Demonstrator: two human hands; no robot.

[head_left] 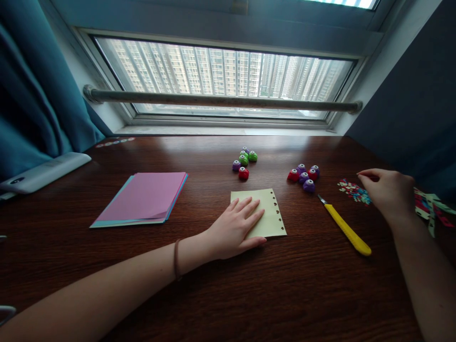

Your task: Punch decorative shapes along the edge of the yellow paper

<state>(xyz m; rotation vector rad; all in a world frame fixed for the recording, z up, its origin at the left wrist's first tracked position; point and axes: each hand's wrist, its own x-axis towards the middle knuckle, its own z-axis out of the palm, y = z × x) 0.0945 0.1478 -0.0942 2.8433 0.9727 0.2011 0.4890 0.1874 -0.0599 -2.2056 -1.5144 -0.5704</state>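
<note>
My left hand (237, 228) lies flat with fingers spread on a pale yellow sheet (272, 218), whose right edge has a row of small punched shapes. At the right, my right hand (388, 190) is raised beside a pile of tiny coloured paper pieces (354, 191). Its thumb and index finger are pinched together; anything between the tips is too small to make out. Between the sheet and my right hand lies a yellow craft knife (347, 230), its blade pointing away from me.
Coloured paper (142, 197) is stacked at the left. Small red, purple and green punches stand in two groups (243, 160) (304, 176) behind the sheet. Punched strips (431, 209) lie beyond my right wrist. A white device (46, 173) sits by the curtain.
</note>
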